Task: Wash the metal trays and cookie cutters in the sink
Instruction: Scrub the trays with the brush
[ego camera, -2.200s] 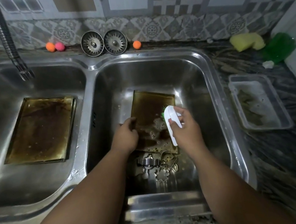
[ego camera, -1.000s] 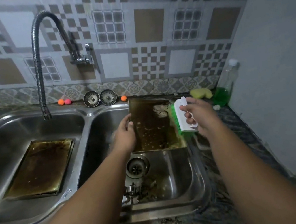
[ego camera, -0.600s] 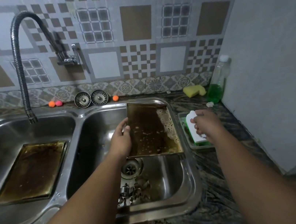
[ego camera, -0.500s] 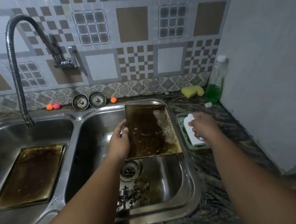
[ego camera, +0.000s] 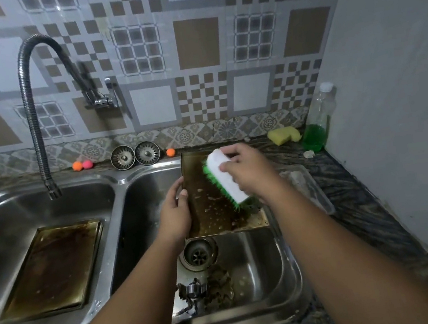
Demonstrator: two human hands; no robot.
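Scrubbing is in hand: the tray [ego camera: 214, 211], gripped at its edge by the left hand [ego camera: 175, 214], is met beneath the right hand [ego camera: 250, 173] by the clasped brush [ego camera: 224, 179] (bristles touching); firm strokes are needed.

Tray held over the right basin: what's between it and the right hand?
A white scrub brush, green bristles toward the tray, gripped by the right hand. Head view.
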